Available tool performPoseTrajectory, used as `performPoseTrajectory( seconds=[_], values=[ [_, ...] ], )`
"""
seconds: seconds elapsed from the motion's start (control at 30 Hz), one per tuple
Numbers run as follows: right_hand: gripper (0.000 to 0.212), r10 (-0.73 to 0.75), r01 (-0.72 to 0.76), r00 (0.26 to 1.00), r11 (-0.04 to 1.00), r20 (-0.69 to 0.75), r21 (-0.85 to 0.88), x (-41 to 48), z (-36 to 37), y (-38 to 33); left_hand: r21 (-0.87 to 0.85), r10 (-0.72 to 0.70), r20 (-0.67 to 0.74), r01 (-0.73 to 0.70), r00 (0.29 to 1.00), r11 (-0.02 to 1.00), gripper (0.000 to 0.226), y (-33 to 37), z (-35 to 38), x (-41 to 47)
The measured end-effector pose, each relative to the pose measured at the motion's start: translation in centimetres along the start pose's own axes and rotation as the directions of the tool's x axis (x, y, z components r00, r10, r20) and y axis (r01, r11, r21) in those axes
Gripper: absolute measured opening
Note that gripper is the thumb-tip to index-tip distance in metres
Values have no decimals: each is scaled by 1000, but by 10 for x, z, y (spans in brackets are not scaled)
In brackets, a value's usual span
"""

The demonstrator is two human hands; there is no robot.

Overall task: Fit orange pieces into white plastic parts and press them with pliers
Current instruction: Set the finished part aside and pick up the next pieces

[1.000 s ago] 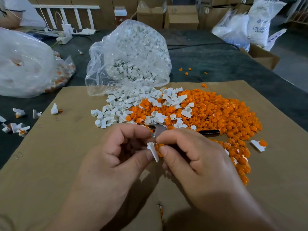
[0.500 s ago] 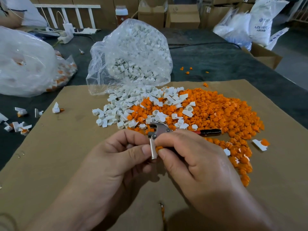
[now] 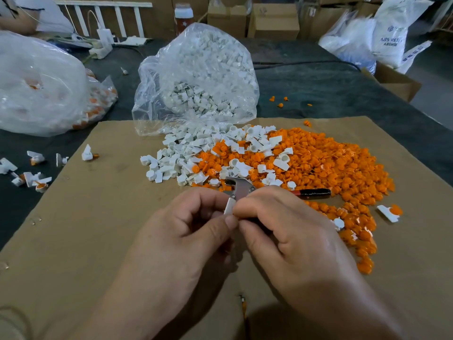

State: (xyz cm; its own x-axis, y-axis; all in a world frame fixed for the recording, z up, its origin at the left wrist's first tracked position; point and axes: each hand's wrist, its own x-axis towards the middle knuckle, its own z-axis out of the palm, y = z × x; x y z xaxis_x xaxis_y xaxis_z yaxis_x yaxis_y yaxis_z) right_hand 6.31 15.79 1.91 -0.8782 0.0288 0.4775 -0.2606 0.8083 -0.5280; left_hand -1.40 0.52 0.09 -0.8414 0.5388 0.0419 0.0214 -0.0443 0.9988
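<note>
A worker's left hand [image 3: 186, 231] pinches a small white plastic part [image 3: 229, 206] between thumb and curled fingers above a brown cardboard sheet [image 3: 98, 217] on the dark bench [image 3: 318, 94]. The right hand [image 3: 289, 231], thumb and forefinger closed tight, nips the same part's edge; an orange piece probably sits between those fingertips, though it is hidden. Just behind the hands show steel pliers [image 3: 239, 188] with a red-and-black handle, against a heap of orange plastic pieces [image 3: 318, 163] mixed with loose white parts [image 3: 181, 158] spilling from a clear plastic bag [image 3: 201, 77]. The fit wants the piece squared to its socket and seated by finger pressure first, the part held steady, before the pliers squeeze it home.
</note>
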Motion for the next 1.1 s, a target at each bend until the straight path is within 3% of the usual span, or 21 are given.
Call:
performPoseTrajectory(
  seconds=[0.07, 0.13, 0.2, 0.3, 0.57, 0.67, 0.87, 1.1],
  values=[
    [10, 33, -33, 999, 999, -11, 33, 0, 0, -1, -14, 3, -12, -3, 1000, 1000, 15, 1, -1, 0],
    [11, 141, -139, 990, 974, 2, 181, -1, -1, 0, -22, 17, -25, -17, 1000, 1000, 16, 2, -1, 1],
    [22, 277, -293, 956, 865, 100, 407, -3, -2, 1, -42, 26, -28, -27, 999, 999, 14, 3, -2, 1],
    [24, 335, -417, 909, 728, 248, 544, -1, -2, 4, 9, 71, -1, -71, 998, 997, 9, 5, -2, 0],
    [18, 291, -351, 936, 702, 201, 619, 2, -4, 6, 87, 139, 59, -143, 989, 986, 19, 6, -3, -4],
    [18, 291, -346, 937, 706, 193, 618, 2, -3, 7, 211, 155, 54, -163, 986, 964, 25, 5, -3, -6],
    [18, 279, -341, 939, 678, 201, 651, 3, -2, 4, 306, 232, 48, -235, 972, 922, 20, 10, 1, -9],
    [15, 288, -331, 939, 619, 186, 712, 3, -1, 4, 218, 176, 66, -186, 982, 958, 18, 14, 2, -9]
  ],
)
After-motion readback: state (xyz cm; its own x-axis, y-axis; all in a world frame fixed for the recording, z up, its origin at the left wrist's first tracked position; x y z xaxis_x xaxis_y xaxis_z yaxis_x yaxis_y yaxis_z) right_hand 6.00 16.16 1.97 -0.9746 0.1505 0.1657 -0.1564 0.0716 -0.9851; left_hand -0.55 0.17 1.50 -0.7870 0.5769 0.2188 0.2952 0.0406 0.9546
